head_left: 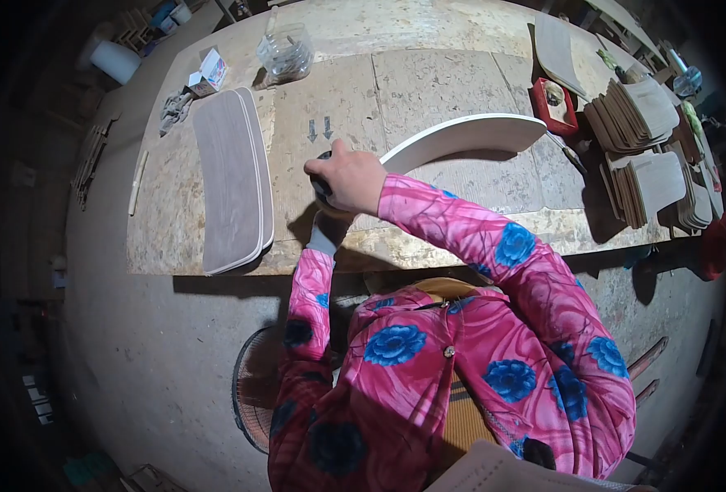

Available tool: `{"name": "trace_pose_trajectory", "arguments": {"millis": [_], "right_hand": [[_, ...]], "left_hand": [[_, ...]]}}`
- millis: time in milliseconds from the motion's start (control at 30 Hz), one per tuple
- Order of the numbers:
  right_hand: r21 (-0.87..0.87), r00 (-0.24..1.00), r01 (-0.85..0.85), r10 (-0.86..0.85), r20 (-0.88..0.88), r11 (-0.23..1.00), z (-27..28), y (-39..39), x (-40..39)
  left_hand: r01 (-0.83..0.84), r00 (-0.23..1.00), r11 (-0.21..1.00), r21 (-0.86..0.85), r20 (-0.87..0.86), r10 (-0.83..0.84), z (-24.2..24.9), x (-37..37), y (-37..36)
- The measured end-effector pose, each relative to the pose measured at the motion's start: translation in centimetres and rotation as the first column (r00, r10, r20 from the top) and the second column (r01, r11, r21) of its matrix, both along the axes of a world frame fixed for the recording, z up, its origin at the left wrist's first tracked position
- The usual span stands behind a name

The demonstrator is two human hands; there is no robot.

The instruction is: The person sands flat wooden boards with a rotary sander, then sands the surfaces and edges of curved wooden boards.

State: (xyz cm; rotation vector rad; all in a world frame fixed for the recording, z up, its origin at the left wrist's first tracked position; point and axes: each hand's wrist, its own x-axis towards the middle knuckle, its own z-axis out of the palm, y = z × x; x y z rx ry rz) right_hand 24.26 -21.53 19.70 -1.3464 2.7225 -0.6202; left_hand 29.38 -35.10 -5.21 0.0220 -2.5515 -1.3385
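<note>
My right hand (353,180) sits at the middle of the frame, its grip wrapped down over a small dark tool (322,187) that shows only at the left edge of my knuckles; I cannot make out what kind of tool it is. My left hand (324,238) lies just below it, mostly hidden under the right wrist, and whether its grip is spread or pressed together I cannot tell.

The near end of a curved white panel (470,134) meets my right hand and sweeps away toward the upper right of the frame, standing on its edge on the bench (429,82).

To the left of my hands lies a stack of grey-brown rounded boards (230,189), flat on the bench and reaching to its near edge. Above them, toward the upper left, are a small carton (208,72), a crumpled rag (174,108) and a clear plastic bag (285,53). At the right side of the frame several piles of thin shaped veneer pieces (638,115) lean together, with a red tray (555,105) just beside them.
</note>
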Motion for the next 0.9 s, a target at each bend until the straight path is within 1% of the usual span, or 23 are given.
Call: {"name": "trace_pose_trajectory", "arguments": {"millis": [100, 133, 167, 200, 233, 267, 300, 333, 367, 433, 500, 567, 600, 633, 667, 700, 733, 767, 833, 900], "right_hand": [[0.072, 0.994, 0.105, -0.107, 0.033, 0.992, 1.0, 1.5, -2.9], [0.137, 0.98, 0.18, -0.189, 0.063, 0.974, 2.0, 2.9, -4.1], [0.141, 0.97, 0.227, -0.237, 0.055, 0.964, 1.3, 4.5, -6.4], [0.106, 0.953, 0.289, -0.296, 0.068, 0.952, 2.0, 6.5, -8.0], [0.113, 0.92, 0.382, -0.389, 0.049, 0.917, 2.1, 8.6, -9.5], [0.126, 0.897, 0.434, -0.44, 0.029, 0.892, 2.5, 10.9, -11.0], [0.118, 0.888, 0.449, -0.457, 0.053, 0.886, 1.0, 13.3, -14.0], [0.168, 0.824, 0.553, -0.566, 0.034, 0.816, 1.1, 15.4, -15.4], [0.197, 0.786, 0.594, -0.615, 0.06, 0.78, 1.1, 17.5, -16.9], [0.257, 0.76, 0.618, -0.648, 0.043, 0.743, 1.9, 20.6, -18.3], [0.276, 0.735, 0.635, -0.674, 0.072, 0.722, 2.1, 21.7, -18.4], [0.217, 0.784, 0.598, -0.619, 0.039, 0.772, 1.8, 20.5, -16.8], [0.171, 0.809, 0.57, -0.585, 0.051, 0.804, 2.2, 19.1, -15.1], [0.144, 0.826, 0.556, -0.563, 0.012, 0.818, 1.0, 17.3, -14.4], [0.084, 0.892, 0.446, -0.45, 0.038, 0.891, 1.0, 15.6, -13.0], [0.052, 0.921, 0.381, -0.384, 0.066, 0.923, 0.3, 13.5, -11.9], [-0.039, 0.931, 0.365, -0.365, 0.007, 0.93, -0.7, 11.2, -10.4], [-0.068, 0.949, 0.311, -0.306, 0.076, 0.948, 0.2, 9.9, -8.8], [-0.061, 0.959, 0.273, -0.266, 0.1, 0.96, 0.2, 7.6, -7.7], [-0.082, 0.947, 0.313, -0.305, 0.1, 0.946, 0.1, 7.9, -8.4]], "left_hand": [[-0.023, 0.964, 0.995, -0.1, 0.261, 0.049, 5.7, 1.8, 0.2], [-0.01, 0.988, 0.998, -0.065, 0.154, 0.02, 9.0, 2.3, 1.2], [-0.074, 0.963, 0.997, -0.006, 0.261, 0.073, 10.9, 2.7, 1.9], [-0.085, 0.963, 0.995, 0.05, 0.262, 0.069, 11.2, 2.8, 2.0], [-0.096, 0.963, 0.99, 0.105, 0.263, 0.065, 11.2, 2.9, 2.1], [-0.091, 0.964, 0.99, 0.105, 0.261, 0.061, 11.1, 3.0, 2.2], [-0.09, 0.968, 0.987, 0.134, 0.243, 0.056, 10.8, 2.9, 2.1], [-0.088, 0.973, 0.983, 0.163, 0.225, 0.05, 10.5, 2.9, 2.1], [-0.08, 0.974, 0.984, 0.162, 0.222, 0.043, 10.4, 2.9, 2.1], [-0.095, 0.972, 0.988, 0.124, 0.227, 0.065, 10.3, 2.9, 2.1], [-0.077, 0.977, 0.99, 0.121, 0.209, 0.05, 10.6, 2.9, 2.0], [-0.036, 0.981, 0.993, 0.113, 0.194, 0.014, 11.0, 2.8, 2.2], [-0.062, 0.972, 0.993, 0.105, 0.231, 0.036, 11.3, 2.9, 2.2], [-0.087, 0.962, 0.992, 0.094, 0.266, 0.059, 11.5, 2.9, 2.2], [-0.052, 0.965, 0.995, 0.086, 0.261, 0.028, 11.5, 2.9, 2.2], [-0.078, 0.965, 0.994, 0.083, 0.258, 0.054, 11.4, 3.0, 2.1], [-0.108, 0.964, 0.991, 0.08, 0.254, 0.084, 11.2, 3.0, 2.0], [-0.088, 0.966, 0.993, 0.074, 0.248, 0.067, 11.1, 2.9, 2.0], [-0.077, 0.973, 0.995, 0.06, 0.223, 0.062, 10.9, 3.0, 1.6], [-0.08, 0.968, 0.996, 0.036, 0.241, 0.069, 10.5, 2.9, 1.4]]}}
